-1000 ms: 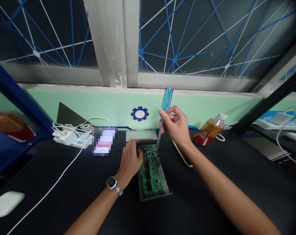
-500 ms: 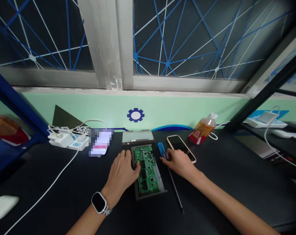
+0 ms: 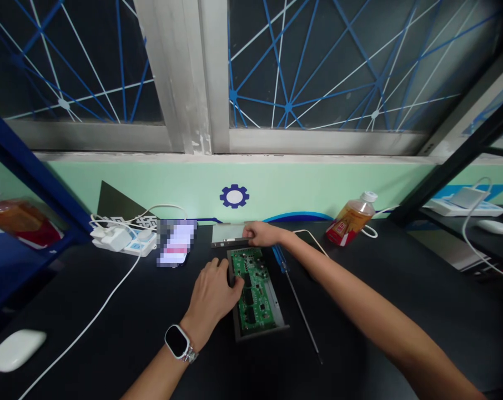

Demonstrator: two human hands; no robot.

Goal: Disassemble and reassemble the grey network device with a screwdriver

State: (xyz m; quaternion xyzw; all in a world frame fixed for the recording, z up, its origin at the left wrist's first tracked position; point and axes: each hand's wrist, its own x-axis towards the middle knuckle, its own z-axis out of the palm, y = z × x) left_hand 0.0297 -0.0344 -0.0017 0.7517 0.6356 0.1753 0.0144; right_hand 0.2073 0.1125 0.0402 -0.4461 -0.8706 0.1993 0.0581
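A green circuit board (image 3: 260, 294) lies in a shallow open metal case (image 3: 262, 334) on the black desk. My left hand (image 3: 214, 289), with a watch on its wrist, grips the case's left side, thumb over the board's edge and fingers along the outside. Behind the case lies a flat grey metal cover (image 3: 229, 232) with a dark front strip. My right hand (image 3: 260, 233) has its fingers closed on the cover's right end; their tips are partly hidden. A screwdriver (image 3: 299, 303) with a blue handle lies right of the case, its handle partly beneath my right forearm.
A phone (image 3: 312, 241) lies behind my right forearm, near a drink bottle (image 3: 349, 219). Toward the left are a lit phone (image 3: 179, 241), a power strip (image 3: 141, 244) with white cables, and a white mouse (image 3: 16, 350). The wall and window frame bound the back.
My right hand has let go of the screwdriver and moved left and away from me to the metal cover. My left hand stays on the case. The view has shifted slightly.
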